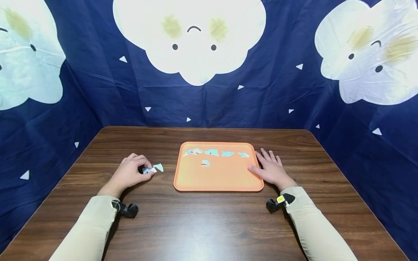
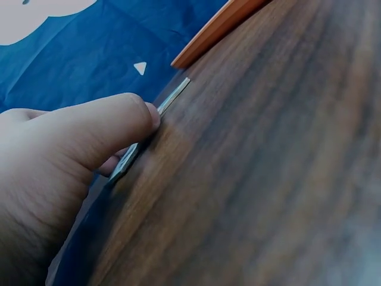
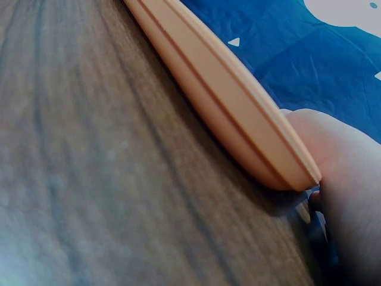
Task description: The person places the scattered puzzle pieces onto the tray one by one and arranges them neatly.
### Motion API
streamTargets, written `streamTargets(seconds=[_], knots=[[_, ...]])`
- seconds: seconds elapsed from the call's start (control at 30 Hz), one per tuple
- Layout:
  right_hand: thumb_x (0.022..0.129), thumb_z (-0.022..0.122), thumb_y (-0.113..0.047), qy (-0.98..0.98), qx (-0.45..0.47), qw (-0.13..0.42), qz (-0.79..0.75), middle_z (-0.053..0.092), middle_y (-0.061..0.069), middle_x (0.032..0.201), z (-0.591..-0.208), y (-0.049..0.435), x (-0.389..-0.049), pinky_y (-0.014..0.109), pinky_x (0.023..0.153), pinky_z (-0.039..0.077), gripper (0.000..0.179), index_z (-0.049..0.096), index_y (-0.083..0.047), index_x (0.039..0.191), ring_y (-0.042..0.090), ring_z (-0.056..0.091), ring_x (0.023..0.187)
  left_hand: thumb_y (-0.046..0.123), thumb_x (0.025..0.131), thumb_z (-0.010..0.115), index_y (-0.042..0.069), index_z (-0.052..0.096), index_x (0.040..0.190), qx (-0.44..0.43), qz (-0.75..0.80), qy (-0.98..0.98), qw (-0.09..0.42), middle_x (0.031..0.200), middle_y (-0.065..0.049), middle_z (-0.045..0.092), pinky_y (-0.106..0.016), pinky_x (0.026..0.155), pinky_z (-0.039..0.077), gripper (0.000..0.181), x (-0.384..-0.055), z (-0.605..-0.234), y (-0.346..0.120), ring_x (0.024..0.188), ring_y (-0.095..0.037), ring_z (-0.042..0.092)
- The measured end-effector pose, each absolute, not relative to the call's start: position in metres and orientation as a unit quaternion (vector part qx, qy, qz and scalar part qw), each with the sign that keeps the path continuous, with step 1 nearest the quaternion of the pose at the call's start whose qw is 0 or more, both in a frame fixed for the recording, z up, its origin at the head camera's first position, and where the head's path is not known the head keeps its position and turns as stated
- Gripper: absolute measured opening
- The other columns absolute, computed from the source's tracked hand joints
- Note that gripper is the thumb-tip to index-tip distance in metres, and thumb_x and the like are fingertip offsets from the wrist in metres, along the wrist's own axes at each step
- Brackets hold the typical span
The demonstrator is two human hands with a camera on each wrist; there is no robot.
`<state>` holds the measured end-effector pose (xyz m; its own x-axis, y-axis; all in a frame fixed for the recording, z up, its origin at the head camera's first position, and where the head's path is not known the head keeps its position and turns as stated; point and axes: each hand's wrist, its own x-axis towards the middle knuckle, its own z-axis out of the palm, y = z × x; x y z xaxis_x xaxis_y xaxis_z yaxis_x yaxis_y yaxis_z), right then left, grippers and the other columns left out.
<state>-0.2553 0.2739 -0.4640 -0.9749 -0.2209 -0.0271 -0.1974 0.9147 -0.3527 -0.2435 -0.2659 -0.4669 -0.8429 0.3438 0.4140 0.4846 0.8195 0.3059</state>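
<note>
Left of the tray, my left hand (image 1: 132,171) pinches a small torn-looking picture piece (image 1: 149,170) between thumb and fingers, low at the tabletop. A pale green piece (image 1: 158,167) lies just beyond the fingertips. In the left wrist view the thumb (image 2: 128,122) lies against the thin edge of a piece (image 2: 175,95). My right hand (image 1: 270,170) rests spread at the right side of the orange tray (image 1: 215,181), its thumb over the rim. In the right wrist view, the hand (image 3: 351,173) touches the tray's corner.
Inside the tray, several pieces form a row along the far side, among them a light blue one (image 1: 227,153). A piece with a red stripe (image 1: 205,163) lies below that row. Blue cloth (image 1: 202,101) with cloud faces hangs behind the brown wooden table (image 1: 196,221).
</note>
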Motion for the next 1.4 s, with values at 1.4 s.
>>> streamTargets(seconds=[1.4], knots=[[0.095,0.043,-0.072,0.980,-0.097,0.038,-0.172,0.012,0.020,0.167,-0.463,0.273,-0.257,0.068,0.116,0.000,0.092,0.028,-0.008,0.160,0.048,0.002,0.152,0.039,0.076,0.083,0.023,0.073,0.083,-0.267,-0.251,-0.920,0.137,0.094,0.007,0.066,-0.048,0.094,0.036,0.020,-0.281,-0.453,-0.168,0.093,-0.019,0.049]])
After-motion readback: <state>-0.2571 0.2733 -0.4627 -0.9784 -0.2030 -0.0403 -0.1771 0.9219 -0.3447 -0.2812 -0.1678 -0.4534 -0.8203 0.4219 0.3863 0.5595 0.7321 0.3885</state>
